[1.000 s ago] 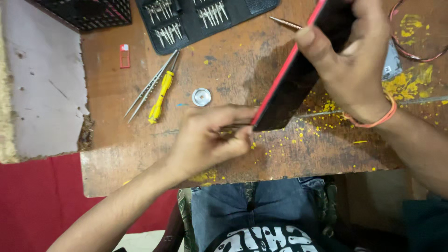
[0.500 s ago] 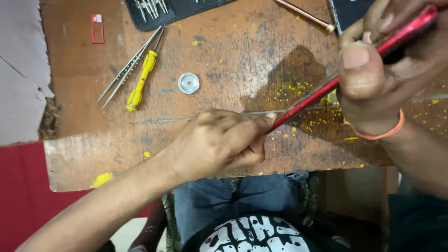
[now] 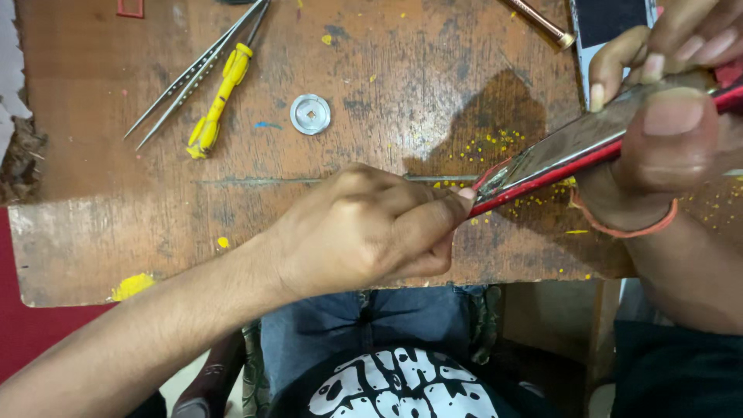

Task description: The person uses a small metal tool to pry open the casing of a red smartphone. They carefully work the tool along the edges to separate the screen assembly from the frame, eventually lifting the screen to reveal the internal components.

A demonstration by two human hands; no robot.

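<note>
Slanting up-right — red-edged phone [image 3: 573, 155], pinched at both ends.

A repair workshop — scarred wooden bench [image 3: 402, 70], tweezers [image 3: 193, 70], yellow screwdriver [image 3: 219, 101] (small-parts tools).

Dark phone screen [image 3: 611, 19], possibly, top right edge

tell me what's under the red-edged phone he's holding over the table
Under the red-edged phone lie a dark stain and yellow specks on the wooden table. The right hand and phone cover whatever lies farther right.
</note>
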